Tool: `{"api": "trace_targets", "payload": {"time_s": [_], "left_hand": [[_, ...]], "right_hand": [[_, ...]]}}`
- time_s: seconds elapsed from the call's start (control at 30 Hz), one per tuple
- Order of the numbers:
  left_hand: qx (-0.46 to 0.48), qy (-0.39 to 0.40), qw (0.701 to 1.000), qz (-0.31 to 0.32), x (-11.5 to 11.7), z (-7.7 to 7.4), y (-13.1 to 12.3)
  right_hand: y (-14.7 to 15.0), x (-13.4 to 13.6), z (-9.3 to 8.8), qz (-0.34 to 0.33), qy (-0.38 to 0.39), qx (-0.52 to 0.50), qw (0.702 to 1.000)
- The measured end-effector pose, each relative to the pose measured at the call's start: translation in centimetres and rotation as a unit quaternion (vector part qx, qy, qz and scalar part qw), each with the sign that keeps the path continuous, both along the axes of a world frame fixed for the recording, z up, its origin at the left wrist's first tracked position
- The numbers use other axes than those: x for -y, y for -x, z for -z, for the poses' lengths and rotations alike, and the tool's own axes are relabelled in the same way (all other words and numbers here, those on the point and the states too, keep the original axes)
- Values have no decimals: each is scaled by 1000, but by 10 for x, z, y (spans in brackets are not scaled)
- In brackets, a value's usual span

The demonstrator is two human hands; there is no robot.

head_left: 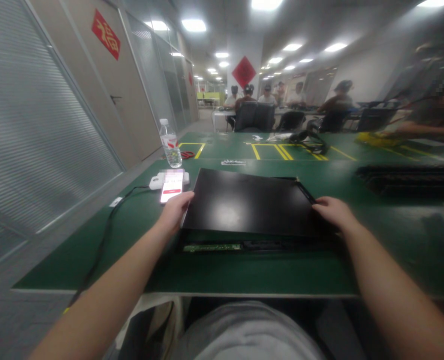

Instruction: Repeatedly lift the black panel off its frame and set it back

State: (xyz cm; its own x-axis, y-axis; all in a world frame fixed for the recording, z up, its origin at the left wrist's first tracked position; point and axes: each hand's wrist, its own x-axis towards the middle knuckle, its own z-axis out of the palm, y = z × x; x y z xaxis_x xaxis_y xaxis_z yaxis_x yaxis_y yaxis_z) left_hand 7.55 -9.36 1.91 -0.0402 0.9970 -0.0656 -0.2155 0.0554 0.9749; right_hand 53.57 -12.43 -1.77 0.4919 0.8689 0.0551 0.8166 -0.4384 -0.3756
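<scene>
A black, glossy display panel [240,200] is held above the green table, slightly tilted. My left hand [179,207] is closed on its left edge. At the right side, my right hand [332,211] is closed on the panel's edge, beside a thin dark frame strip [305,191]. Below the panel's near edge lies a dark frame or housing with a green circuit board [212,247] along it. How much of this housing extends under the panel is hidden.
A lit phone [172,185] rests on a white power strip [154,181], with a black cable [107,235] running off the table [252,280]. Behind stand a water bottle [171,145] and red-handled scissors [187,155]. Dark stacked parts [405,180] lie right; people sit farther back.
</scene>
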Motion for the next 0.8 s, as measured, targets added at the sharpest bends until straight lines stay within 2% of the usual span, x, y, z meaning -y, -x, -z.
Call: {"api": "trace_targets", "payload": {"time_s": [0.13,0.53,0.63,0.73,0.8], "left_hand": [[-12,-26,999,40,5,-3,0],[19,-105,992,68,11,-4,-1],[17,-114,992,54,11,-5,0],[19,-113,993,37,10,-6,3],[28,-115,993,29,8,-7,5]], "right_hand": [[-1,-1,2,4,-16,-15,1000],[5,-2,-3,28,-77,-119,990],[10,1,-7,56,-112,-172,977],[15,5,-14,86,-172,-244,950],[16,8,-19,67,-207,-280,935]]}}
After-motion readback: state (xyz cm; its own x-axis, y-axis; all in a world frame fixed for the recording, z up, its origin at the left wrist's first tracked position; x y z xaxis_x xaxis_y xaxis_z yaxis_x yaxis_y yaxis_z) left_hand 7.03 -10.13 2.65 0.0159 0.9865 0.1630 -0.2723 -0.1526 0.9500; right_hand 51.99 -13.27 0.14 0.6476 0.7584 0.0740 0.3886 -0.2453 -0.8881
